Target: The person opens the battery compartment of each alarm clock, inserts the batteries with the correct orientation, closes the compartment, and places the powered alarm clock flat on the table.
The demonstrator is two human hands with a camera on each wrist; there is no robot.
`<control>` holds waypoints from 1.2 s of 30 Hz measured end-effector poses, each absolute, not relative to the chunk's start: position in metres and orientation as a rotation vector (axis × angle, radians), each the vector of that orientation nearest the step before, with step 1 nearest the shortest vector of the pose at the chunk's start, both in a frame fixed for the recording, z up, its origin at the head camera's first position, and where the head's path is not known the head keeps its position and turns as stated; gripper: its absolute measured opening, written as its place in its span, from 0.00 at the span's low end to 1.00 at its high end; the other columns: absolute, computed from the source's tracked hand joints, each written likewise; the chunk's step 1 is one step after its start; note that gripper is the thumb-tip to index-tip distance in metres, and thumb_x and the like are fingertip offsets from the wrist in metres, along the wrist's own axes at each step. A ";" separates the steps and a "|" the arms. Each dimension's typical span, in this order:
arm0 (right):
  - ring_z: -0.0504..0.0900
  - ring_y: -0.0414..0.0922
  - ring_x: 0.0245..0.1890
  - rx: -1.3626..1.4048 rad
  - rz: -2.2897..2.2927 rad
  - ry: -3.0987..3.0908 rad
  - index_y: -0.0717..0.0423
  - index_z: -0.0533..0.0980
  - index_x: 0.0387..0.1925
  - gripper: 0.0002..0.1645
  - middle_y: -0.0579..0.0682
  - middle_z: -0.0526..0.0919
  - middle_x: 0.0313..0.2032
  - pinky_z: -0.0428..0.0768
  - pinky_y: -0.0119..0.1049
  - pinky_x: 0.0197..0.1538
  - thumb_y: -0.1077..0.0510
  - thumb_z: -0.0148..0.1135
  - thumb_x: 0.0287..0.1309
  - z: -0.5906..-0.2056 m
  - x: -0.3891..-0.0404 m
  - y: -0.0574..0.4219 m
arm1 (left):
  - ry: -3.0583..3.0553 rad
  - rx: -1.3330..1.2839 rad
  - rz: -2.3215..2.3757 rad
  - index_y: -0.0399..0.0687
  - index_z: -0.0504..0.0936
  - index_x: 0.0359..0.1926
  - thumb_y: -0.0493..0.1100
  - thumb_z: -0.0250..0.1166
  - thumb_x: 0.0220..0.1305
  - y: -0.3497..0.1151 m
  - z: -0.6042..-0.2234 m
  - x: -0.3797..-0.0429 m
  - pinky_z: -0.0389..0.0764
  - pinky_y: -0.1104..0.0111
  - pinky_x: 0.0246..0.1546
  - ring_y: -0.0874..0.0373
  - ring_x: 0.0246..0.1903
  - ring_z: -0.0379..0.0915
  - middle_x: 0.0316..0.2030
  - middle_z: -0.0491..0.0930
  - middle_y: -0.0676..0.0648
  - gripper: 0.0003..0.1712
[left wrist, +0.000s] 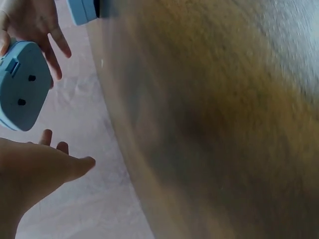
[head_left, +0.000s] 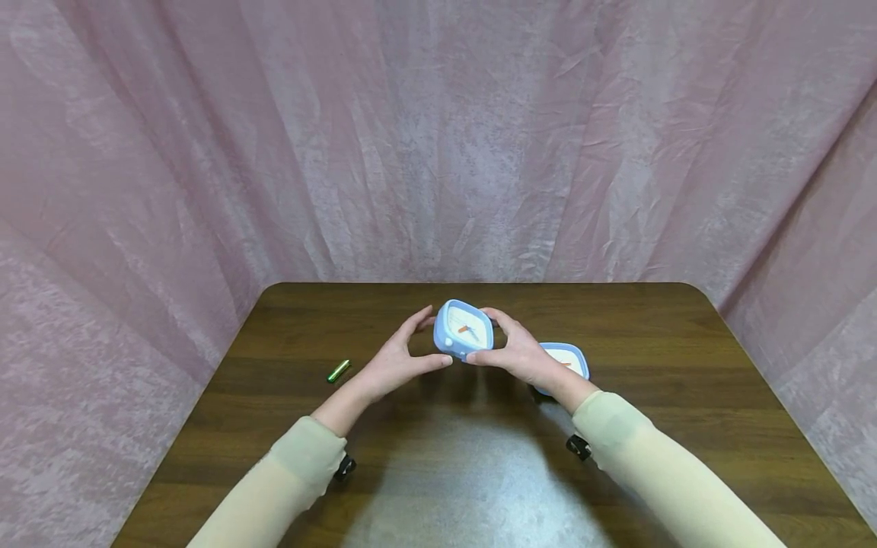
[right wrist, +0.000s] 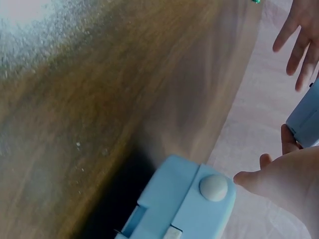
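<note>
Above the wooden table (head_left: 651, 327), as I watch remotely, the right hand (head_left: 521, 354) grips a blue clock (head_left: 469, 327) between thumb and fingers. At 8 o'clock, just beside it, the left hand (head_left: 392, 365) extends its fingers, thumb apart. Farther out, I see a second blue clock (head_left: 570, 355), partly hidden, toward 4 o'clock, and a small green cylinder (head_left: 339, 371) toward 8 o'clock.

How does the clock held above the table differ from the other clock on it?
The held clock is up in the air, gripped by the right hand; the other clock rests on the table. In the head view, the held clock shows its whole face, while the other clock is partly covered by the right wrist. Both have a light blue case, a white face and an orange mark.
</note>
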State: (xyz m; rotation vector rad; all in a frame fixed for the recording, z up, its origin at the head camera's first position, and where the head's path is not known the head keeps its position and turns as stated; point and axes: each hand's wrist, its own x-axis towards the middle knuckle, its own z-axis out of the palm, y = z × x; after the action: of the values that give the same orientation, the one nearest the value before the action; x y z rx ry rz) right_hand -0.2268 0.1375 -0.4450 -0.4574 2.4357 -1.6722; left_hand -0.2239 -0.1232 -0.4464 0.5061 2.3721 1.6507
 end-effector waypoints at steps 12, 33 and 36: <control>0.61 0.50 0.68 -0.478 -1.811 2.275 0.46 0.63 0.73 0.51 0.50 0.67 0.68 0.60 0.56 0.68 0.54 0.79 0.51 -0.455 -0.221 0.134 | 2.217 0.556 1.763 0.69 0.55 0.79 0.52 0.80 0.57 -0.118 -0.461 -0.226 0.57 0.36 0.67 0.48 0.72 0.55 0.71 0.64 0.56 0.56; 0.61 0.55 0.70 -0.510 -1.870 2.124 0.48 0.62 0.75 0.48 0.53 0.66 0.70 0.66 0.52 0.65 0.56 0.75 0.57 -0.459 -0.219 0.133 | 2.120 0.540 1.809 0.67 0.58 0.77 0.48 0.78 0.60 -0.117 -0.460 -0.230 0.60 0.40 0.68 0.47 0.73 0.54 0.70 0.66 0.55 0.50; 0.58 0.53 0.72 -0.526 -1.864 2.127 0.48 0.62 0.75 0.48 0.52 0.66 0.71 0.61 0.56 0.69 0.55 0.75 0.57 -0.459 -0.218 0.133 | 2.103 0.540 1.826 0.65 0.58 0.77 0.46 0.78 0.59 -0.117 -0.459 -0.230 0.61 0.42 0.68 0.49 0.74 0.54 0.71 0.67 0.56 0.51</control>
State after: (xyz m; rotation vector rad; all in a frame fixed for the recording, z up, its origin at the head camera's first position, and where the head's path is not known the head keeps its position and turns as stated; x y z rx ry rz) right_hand -0.2183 0.1328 -0.4587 -0.5257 2.1269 -1.8645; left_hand -0.2300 -0.1170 -0.4586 0.5397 2.1033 1.8261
